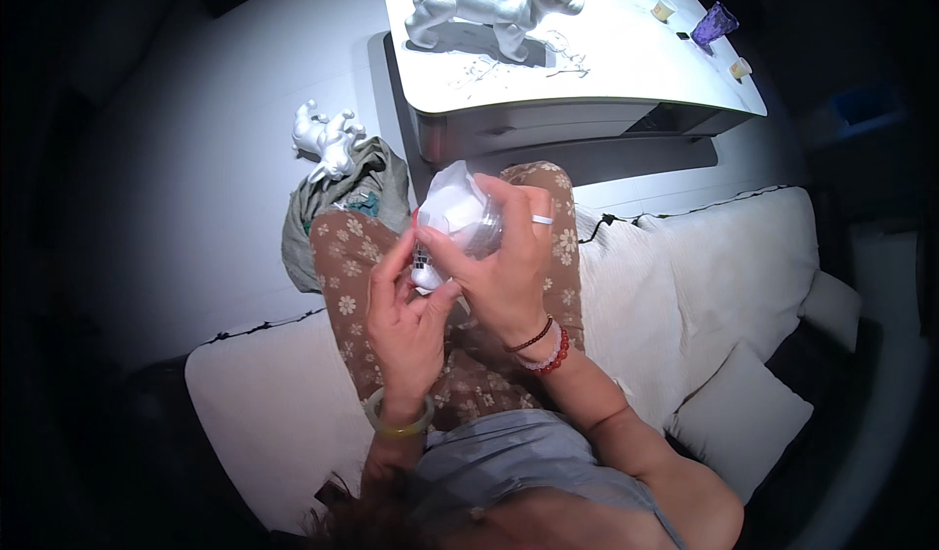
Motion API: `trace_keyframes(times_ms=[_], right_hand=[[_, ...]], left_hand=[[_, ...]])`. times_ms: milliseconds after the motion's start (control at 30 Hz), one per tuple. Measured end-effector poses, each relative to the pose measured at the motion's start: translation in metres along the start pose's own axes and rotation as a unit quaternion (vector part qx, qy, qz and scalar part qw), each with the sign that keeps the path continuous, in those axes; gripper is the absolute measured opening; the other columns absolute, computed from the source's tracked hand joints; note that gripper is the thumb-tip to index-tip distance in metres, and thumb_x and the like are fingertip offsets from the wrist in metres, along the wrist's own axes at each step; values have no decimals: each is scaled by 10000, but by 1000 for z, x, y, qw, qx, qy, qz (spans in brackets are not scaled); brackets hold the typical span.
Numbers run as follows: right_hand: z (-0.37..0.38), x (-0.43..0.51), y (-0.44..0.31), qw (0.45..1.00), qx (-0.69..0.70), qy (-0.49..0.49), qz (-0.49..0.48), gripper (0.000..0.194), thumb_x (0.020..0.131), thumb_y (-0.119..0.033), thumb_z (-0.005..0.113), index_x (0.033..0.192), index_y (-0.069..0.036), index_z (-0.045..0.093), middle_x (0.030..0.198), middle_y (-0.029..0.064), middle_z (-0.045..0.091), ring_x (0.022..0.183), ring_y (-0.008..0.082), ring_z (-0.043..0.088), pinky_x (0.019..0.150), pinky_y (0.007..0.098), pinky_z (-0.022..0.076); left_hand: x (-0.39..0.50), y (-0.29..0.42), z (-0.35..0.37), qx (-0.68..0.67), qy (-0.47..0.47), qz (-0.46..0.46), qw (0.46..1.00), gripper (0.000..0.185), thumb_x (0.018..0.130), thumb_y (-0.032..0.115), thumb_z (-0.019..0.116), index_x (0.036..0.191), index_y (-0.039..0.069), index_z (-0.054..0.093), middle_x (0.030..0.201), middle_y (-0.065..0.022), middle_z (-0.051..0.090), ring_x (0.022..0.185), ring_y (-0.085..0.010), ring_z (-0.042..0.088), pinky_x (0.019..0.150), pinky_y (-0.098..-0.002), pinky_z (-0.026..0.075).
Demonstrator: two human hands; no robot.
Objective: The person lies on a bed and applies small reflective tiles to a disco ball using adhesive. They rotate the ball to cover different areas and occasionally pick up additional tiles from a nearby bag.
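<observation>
Above my lap both hands meet at a small white figure (428,276) with small mirror-like tiles on its side. My left hand (409,308) holds it from the left and below, its thumb near the figure's lower end. My right hand (506,249) comes from the right, thumb and fingertips at the tiled side. The same hand also has a round, clear plastic container (488,231) with crumpled white paper or film (455,194) in its grip. Something red shows in part behind my left fingertips. My fingers hide much of the figure.
A white table (623,73) ahead bears a large white dog statue (484,0), loose small pieces, paper cups (663,10) and a purple container (713,26). Left of my knees, another white animal figure (326,139) lies by a grey-green fabric bag (301,246). Cushions (744,411) lie on the sofa at right.
</observation>
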State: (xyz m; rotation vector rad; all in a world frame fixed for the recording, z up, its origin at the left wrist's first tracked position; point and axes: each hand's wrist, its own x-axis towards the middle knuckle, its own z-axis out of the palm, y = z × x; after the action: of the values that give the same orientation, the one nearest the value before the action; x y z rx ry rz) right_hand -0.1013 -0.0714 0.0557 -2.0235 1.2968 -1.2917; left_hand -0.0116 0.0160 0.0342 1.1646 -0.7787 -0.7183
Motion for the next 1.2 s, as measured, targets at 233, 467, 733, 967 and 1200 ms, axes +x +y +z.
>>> trace_keyframes(times_ms=[233, 467, 733, 967, 1200], right_hand=[[-2, 38, 12, 984, 158, -13, 82, 351, 992, -237, 688, 1231, 19, 660, 997, 156, 689, 894, 246, 664, 829, 388, 526], [10, 183, 189, 879, -3, -422, 222, 218, 974, -231, 693, 1007, -28, 767, 799, 54, 742, 717, 121, 687, 666, 300, 571], [25, 324, 276, 907, 109, -189, 360, 594, 948, 87, 463, 1496, -124, 559, 1392, 215, 613, 832, 260, 774, 766, 312, 666], [39, 295, 278, 893, -331, -243, 182, 585, 921, -26, 523, 1487, -163, 580, 1164, 206, 752, 951, 327, 779, 862, 424, 617], [32, 223, 192, 899, -420, -120, -34, 373, 952, -314, 692, 1300, -183, 667, 1290, 129, 656, 951, 406, 732, 809, 513, 590]], left_hand=[[32, -16, -33, -115, 58, -164, 978, 429, 1043, -14, 582, 1462, -25, 493, 1201, -131, 658, 1075, -219, 693, 931, -340, 633], [44, -73, -90, -456, 69, -271, 845, 375, 1088, 83, 535, 1438, -44, 486, 1391, -213, 587, 1281, -349, 617, 1033, -400, 609], [57, -91, -68, -730, 34, -350, 586, 359, 1102, 128, 515, 1414, -49, 511, 1395, -219, 592, 1296, -337, 601, 1027, -358, 613], [60, -83, -57, -718, 20, -355, 598, 342, 1104, 166, 526, 1390, -22, 550, 1356, -180, 618, 1214, -306, 626, 986, -342, 618], [51, -81, -50, -756, -6, -351, 552, 420, 1091, 131, 538, 1480, -19, 482, 1429, -164, 554, 1200, -255, 571, 952, -314, 568]])
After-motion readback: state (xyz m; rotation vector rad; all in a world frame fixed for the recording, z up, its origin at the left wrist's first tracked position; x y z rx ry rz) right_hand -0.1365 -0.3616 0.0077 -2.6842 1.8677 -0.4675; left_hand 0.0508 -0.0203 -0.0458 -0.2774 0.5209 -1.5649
